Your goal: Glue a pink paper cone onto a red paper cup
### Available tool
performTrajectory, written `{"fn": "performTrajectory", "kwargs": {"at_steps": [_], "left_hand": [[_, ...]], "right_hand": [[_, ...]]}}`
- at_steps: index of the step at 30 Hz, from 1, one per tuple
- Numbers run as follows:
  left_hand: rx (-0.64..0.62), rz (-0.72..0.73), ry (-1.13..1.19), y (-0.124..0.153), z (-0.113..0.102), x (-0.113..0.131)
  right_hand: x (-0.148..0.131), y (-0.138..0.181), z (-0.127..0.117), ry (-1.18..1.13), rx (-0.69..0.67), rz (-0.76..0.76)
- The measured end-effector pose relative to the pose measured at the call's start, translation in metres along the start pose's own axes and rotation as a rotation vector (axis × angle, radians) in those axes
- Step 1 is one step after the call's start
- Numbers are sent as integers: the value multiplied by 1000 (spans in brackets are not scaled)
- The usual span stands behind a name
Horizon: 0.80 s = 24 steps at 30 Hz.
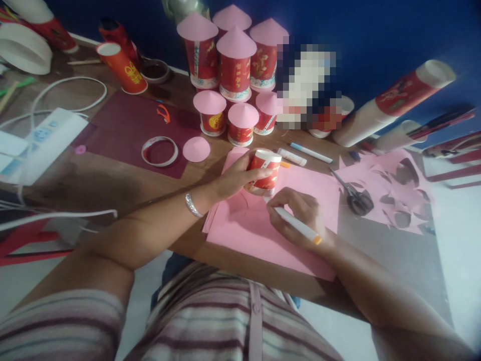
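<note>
My left hand [235, 175] is wrapped round a small red paper cup [264, 176] with a white rim and gold print. The cup is over a stack of pink paper sheets [240, 235]. In my right hand [300, 213] is a white marker [298, 224] with an orange end, its tip side pointing toward the base of the cup. A thin curved line shows on the top sheet just left of the cup. Whether the marker tip touches the paper is hidden by my fingers.
Several red cups with pink cone tops [235, 65] stand at the back. A loose pink cone [196, 149] and a tape roll [160, 151] lie left. Scissors [355, 195] rest beside cut pink scraps [394, 195] at right. A stack of cups [413, 90] leans at back right.
</note>
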<state>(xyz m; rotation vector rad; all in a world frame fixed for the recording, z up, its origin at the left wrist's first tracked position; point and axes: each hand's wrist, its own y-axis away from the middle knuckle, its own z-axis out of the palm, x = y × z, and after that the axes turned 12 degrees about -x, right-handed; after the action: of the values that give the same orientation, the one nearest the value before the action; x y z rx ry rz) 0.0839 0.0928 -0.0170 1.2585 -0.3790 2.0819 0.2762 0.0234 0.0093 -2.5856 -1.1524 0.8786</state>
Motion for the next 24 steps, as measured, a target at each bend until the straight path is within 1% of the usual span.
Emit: {"fn": "performTrajectory", "kwargs": {"at_steps": [2,5,9,14,18,24], "left_hand": [[11,0,3,1,1,1],[20,-2,8,1,1,1],[3,26,11,-1,-1,-1],[-6,16,14,-1,-2,-2],[-5,47,2,-1,-1,-2],[-13,49,23,-2,-2,-3]], "right_hand": [[1,1,0,5,17,-15],[4,2,1,22,58,-82],[6,4,3,90,55,-138],[7,3,3,134,43,-150],[7,2,2,146,41,-158],[7,1,0,164,53,-156]]}}
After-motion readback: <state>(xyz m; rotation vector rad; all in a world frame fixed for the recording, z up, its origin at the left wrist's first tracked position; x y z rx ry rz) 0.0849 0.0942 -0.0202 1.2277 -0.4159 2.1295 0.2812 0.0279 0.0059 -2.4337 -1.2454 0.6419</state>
